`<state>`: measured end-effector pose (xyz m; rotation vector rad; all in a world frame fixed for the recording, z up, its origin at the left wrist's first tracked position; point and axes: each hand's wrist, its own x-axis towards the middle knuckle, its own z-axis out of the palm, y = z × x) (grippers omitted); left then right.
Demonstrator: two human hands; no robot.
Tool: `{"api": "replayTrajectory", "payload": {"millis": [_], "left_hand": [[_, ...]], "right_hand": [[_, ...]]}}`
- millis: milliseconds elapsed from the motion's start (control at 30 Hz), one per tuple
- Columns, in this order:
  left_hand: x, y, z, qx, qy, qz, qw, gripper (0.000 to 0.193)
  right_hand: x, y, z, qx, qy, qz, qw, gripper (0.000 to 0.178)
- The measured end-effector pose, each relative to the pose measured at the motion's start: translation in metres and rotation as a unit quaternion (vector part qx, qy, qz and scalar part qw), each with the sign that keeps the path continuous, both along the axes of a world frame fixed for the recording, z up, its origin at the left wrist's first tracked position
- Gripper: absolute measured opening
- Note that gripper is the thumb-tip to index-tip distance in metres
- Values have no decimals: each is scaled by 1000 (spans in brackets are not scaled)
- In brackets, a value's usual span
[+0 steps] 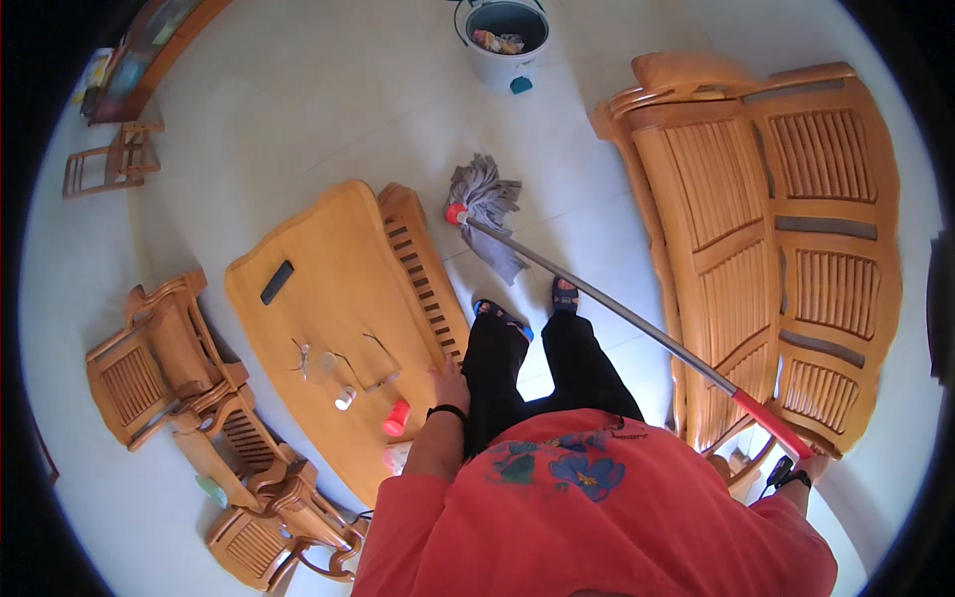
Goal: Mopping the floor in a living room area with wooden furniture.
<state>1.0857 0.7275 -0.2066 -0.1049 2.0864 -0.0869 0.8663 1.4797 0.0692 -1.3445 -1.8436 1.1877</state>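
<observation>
A mop with a grey string head [484, 194] rests on the tiled floor ahead of my feet. Its grey pole [617, 306] slants back to the right and ends in a red grip [771, 423]. My right hand [811, 466] is closed around the top end of that grip, far out to my right. On the other side, my left hand [450, 383] lies at the near edge of the wooden coffee table [338, 239], fingers apart and holding nothing. Close to it on the tabletop are a red cylindrical container [396, 418] and a pair of glasses [383, 373].
A black remote-like object [277, 283] and a small white container [345, 398] lie on the table. A long wooden bench [716, 199] lines the right side; wooden chairs [164, 358] stand at left. A bucket [502, 60] with rubbish-like contents is ahead, a stool [119, 159] far left.
</observation>
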Motion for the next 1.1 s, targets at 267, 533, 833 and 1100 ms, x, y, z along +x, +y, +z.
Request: {"api": "replayTrajectory", "payload": {"millis": [267, 533, 833, 1100], "left_hand": [[-61, -14, -1, 193, -81, 211, 955, 39], [-154, 10, 28, 208, 190, 308, 909, 38], [-310, 129, 115, 324, 395, 218, 831, 84], [-359, 89, 79, 301, 422, 292, 803, 25]], "right_hand": [[37, 77, -109, -14, -131, 52, 990, 15], [-75, -12, -83, -295, 166, 92, 936, 17], [-187, -185, 58, -428, 364, 399, 725, 16], [-169, -365, 164, -314, 362, 646, 594, 32]]}}
